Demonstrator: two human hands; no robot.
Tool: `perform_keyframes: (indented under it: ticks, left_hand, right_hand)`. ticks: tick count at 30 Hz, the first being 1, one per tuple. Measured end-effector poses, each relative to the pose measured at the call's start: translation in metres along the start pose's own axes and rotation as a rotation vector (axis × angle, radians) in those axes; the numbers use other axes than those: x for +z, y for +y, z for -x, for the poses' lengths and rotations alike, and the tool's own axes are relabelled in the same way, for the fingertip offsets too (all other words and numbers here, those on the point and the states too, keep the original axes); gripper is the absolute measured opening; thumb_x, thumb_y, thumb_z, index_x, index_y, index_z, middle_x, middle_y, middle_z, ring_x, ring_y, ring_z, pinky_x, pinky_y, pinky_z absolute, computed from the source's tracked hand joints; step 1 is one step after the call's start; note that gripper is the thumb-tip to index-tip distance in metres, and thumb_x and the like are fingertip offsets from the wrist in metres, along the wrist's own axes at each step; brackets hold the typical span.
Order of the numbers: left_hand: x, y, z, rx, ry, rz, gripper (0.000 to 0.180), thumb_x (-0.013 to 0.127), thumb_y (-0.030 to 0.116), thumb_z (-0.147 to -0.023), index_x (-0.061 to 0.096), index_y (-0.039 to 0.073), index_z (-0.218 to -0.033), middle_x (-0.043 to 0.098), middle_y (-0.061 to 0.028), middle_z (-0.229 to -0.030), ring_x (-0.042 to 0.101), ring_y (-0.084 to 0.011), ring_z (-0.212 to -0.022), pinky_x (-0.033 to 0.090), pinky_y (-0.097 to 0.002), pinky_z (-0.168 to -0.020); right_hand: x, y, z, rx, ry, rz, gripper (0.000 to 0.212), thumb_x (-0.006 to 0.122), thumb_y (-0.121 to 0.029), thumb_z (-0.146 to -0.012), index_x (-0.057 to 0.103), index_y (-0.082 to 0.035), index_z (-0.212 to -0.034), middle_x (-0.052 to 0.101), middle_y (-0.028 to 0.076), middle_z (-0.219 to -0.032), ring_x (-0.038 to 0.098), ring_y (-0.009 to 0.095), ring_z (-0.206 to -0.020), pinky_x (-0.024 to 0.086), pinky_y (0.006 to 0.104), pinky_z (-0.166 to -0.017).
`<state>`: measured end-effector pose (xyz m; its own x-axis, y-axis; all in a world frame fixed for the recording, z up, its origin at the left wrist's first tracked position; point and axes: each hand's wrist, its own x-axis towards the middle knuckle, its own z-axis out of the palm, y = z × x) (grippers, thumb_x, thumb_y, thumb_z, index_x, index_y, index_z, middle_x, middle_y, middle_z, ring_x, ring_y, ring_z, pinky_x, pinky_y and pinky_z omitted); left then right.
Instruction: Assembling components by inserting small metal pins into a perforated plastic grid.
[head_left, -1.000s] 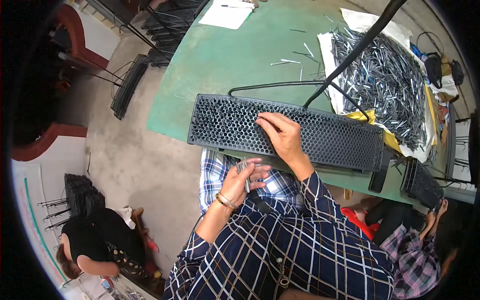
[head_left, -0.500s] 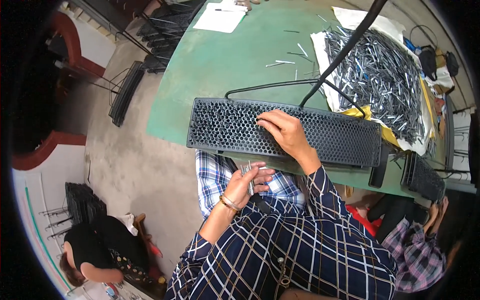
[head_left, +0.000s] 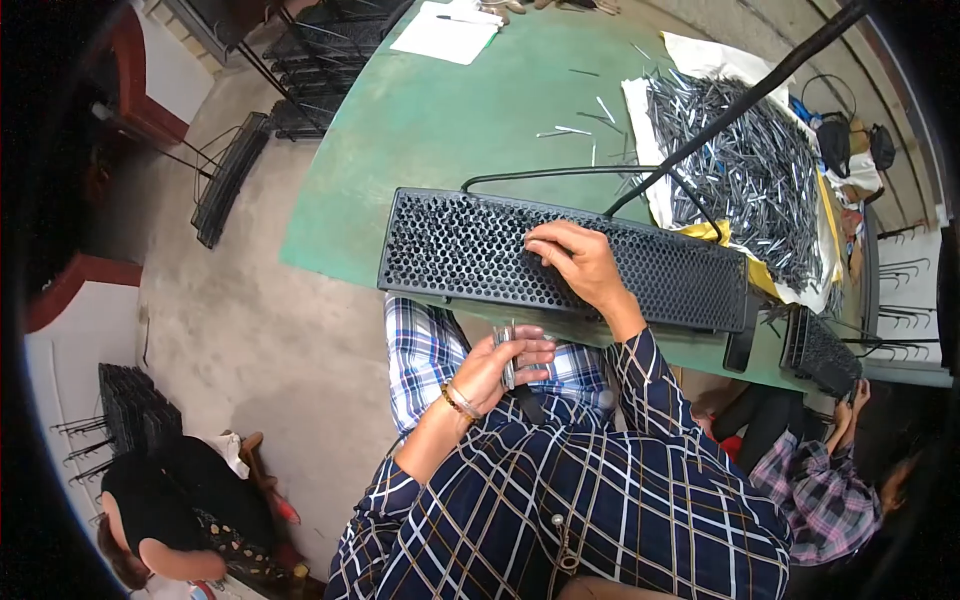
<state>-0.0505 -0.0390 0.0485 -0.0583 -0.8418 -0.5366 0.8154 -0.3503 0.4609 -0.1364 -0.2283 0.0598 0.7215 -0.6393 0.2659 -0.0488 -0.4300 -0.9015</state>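
A long black rack (head_left: 660,268) full of small round holes lies along the near edge of the green table (head_left: 400,130), with a black rod handle (head_left: 560,172) rising from its far side. Many holes toward its left end look filled with thin pieces. My right hand (head_left: 583,262) is over the middle of the rack, thumb and fingertips pinched together at the holes; whatever they hold is too small to make out. Below the rack's near edge, over my lap, my left hand (head_left: 492,368) holds several thin metal strips (head_left: 508,362) between thumb and fingers.
A big pile of thin metal strips (head_left: 745,165) lies on white sacking to the right, with a few loose strips (head_left: 565,130) beside it. White paper (head_left: 445,35) lies at the far left. Co-workers sit lower left (head_left: 190,500) and lower right (head_left: 820,490); another rack (head_left: 820,350) is near the right one.
My right hand stays pinched at nearly the same part of the rack. The left hand still holds the strips. The whole view has shifted slightly.
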Motion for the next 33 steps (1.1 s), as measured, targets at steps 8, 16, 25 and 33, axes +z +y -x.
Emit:
perform_keyframes:
  ticks: [8,16,25,33]
  left_hand:
    - [-0.011,-0.007,-0.002,0.007,0.008,0.051,0.027,0.046,0.009,-0.097,0.051,-0.006,-0.118,0.061,-0.0212,-0.114,0.063,-0.0284,-0.103,0.055,-0.0396,-0.087]
    - [-0.006,-0.004,0.000,-0.011,-0.015,0.051,0.028,0.045,0.011,-0.097,0.051,-0.006,-0.118,0.060,-0.0210,-0.113,0.062,-0.0283,-0.103,0.053,-0.0404,-0.090]
    - [-0.004,0.006,0.005,0.092,-0.106,0.081,0.029,0.046,0.013,-0.098,0.050,-0.005,-0.121,0.061,-0.0208,-0.114,0.063,-0.0312,-0.103,0.056,-0.0425,-0.086]
    - [-0.011,0.004,0.005,0.072,-0.008,0.052,0.033,0.049,0.017,-0.098,0.049,-0.003,-0.124,0.061,-0.0201,-0.115,0.062,-0.0278,-0.105,0.055,-0.0379,-0.085]
  right_hand:
    - [0.007,-0.005,0.010,-0.172,0.051,0.300,0.013,0.069,-0.007,-0.081,0.068,0.000,-0.092,0.064,0.010,-0.093,0.064,0.020,-0.077,0.051,0.0301,-0.064]
    - [0.016,-0.012,0.016,-0.205,0.126,0.391,0.015,0.069,-0.009,-0.081,0.068,-0.001,-0.093,0.062,0.010,-0.094,0.063,0.023,-0.073,0.050,0.0310,-0.064]
    - [0.022,-0.027,0.043,0.127,-0.307,-0.147,0.013,0.069,-0.009,-0.083,0.070,0.002,-0.088,0.066,0.007,-0.084,0.060,0.013,-0.073,0.048,0.0261,-0.064]
    - [0.025,-0.036,0.029,0.301,0.103,-0.176,0.013,0.066,-0.010,-0.087,0.070,0.001,-0.092,0.064,0.000,-0.074,0.049,0.003,-0.055,0.040,0.0197,-0.049]
